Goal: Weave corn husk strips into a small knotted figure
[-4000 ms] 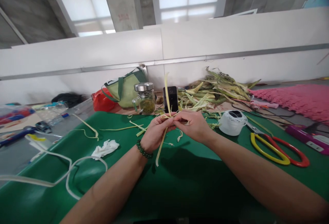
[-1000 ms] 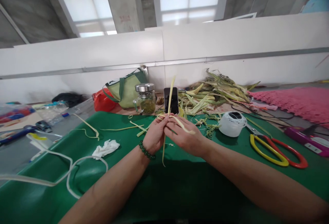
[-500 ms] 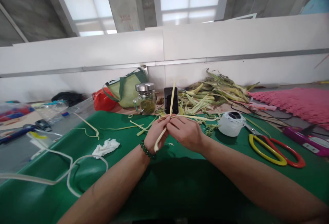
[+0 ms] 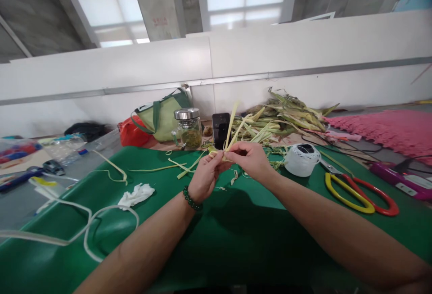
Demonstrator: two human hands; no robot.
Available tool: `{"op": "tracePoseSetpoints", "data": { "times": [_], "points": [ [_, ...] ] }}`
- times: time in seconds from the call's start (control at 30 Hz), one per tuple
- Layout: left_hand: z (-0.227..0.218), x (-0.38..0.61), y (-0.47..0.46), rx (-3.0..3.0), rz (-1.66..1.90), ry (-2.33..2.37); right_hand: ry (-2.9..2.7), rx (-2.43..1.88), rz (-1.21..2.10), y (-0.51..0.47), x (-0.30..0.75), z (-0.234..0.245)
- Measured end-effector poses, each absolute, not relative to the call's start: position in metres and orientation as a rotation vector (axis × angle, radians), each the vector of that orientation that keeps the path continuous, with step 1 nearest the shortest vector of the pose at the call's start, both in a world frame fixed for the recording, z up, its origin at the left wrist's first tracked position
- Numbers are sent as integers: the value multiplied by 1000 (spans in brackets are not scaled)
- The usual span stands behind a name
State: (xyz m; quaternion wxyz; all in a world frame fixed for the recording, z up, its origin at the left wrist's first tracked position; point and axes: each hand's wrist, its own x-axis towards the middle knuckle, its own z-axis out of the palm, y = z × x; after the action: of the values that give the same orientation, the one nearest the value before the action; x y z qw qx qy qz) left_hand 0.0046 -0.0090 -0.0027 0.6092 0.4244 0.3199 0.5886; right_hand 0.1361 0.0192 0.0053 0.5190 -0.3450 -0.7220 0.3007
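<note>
Pale yellow-green plant strips (image 4: 231,125), which look like corn husk, rise from between my fingers in front of a phone (image 4: 220,128). My left hand (image 4: 206,174), with a dark green bead bracelet (image 4: 192,198) at the wrist, pinches the strips where they meet. At the same spot, my right hand (image 4: 251,160) is closed on the strips with thumb and forefinger, close beside the left fingertips. The exact crossing of the strips is partly hidden by my fingers. Both hands are held above a green mat (image 4: 232,235).
Scissors (image 4: 351,188) and a white spool of thread (image 4: 302,161) lie to the right. A heap of husks (image 4: 286,111), a glass jar (image 4: 190,134) and a green bag (image 4: 162,116) stand behind. Crumpled tissue (image 4: 137,196) and white tubing (image 4: 88,222) are at left. A purple power strip (image 4: 401,181) sits far right.
The strip end that hung down toward me over my left hand now points up and away. My right hand has opened out slightly rightward. The view has shifted a little.
</note>
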Motion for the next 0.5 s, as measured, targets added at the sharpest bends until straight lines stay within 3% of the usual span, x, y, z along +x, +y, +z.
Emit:
{"op": "tracePoseSetpoints", "data": {
  "times": [0.5],
  "points": [
    [-4,1,-8,1207,1367,744,-1662,-882,794,22,141,13]
  ]
}}
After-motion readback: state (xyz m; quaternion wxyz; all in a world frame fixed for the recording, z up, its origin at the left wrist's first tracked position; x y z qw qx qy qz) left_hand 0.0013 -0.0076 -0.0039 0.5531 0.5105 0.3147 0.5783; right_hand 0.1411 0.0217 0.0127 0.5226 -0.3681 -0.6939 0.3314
